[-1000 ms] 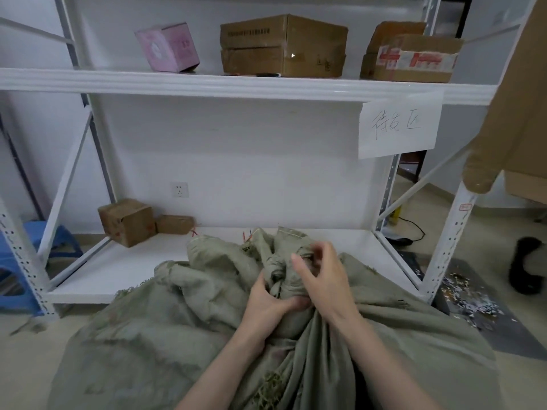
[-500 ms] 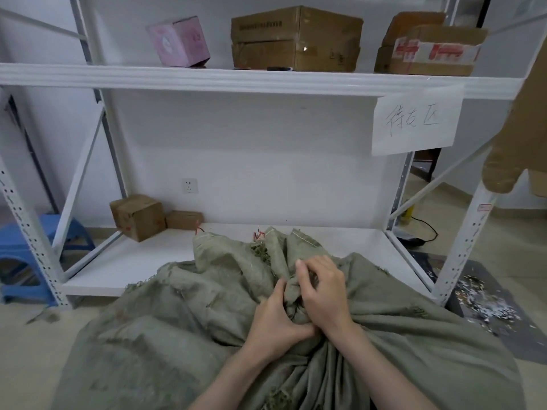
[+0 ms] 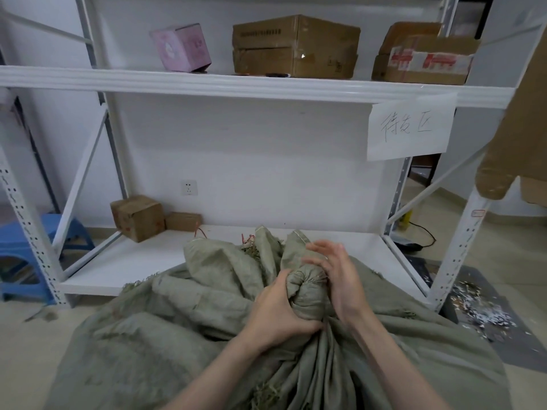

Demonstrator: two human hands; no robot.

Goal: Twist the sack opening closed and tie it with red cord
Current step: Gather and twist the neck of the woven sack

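Note:
A large grey-green woven sack (image 3: 183,335) lies in front of me, its opening gathered into a twisted neck (image 3: 305,288). My left hand (image 3: 278,312) is clenched around the base of that neck. My right hand (image 3: 334,276) rests against the neck's right side with the fingers spread and extended past the top. Thin reddish strands show across the neck near my right palm. Short ends of red cord (image 3: 201,232) and more red cord (image 3: 247,238) poke out behind the sack's loose folds. How the cord runs around the neck is hidden.
A white metal rack stands ahead; its low shelf (image 3: 133,261) holds two small cardboard boxes (image 3: 137,217). The upper shelf (image 3: 236,84) carries a pink box and cardboard boxes. A blue stool (image 3: 26,255) is at left, scattered debris (image 3: 479,303) on the floor at right.
My left hand has slid down and clenched around the neck's base. My right hand has let go of the fabric and opened its fingers beside the neck. The bunched top now stands out rounder.

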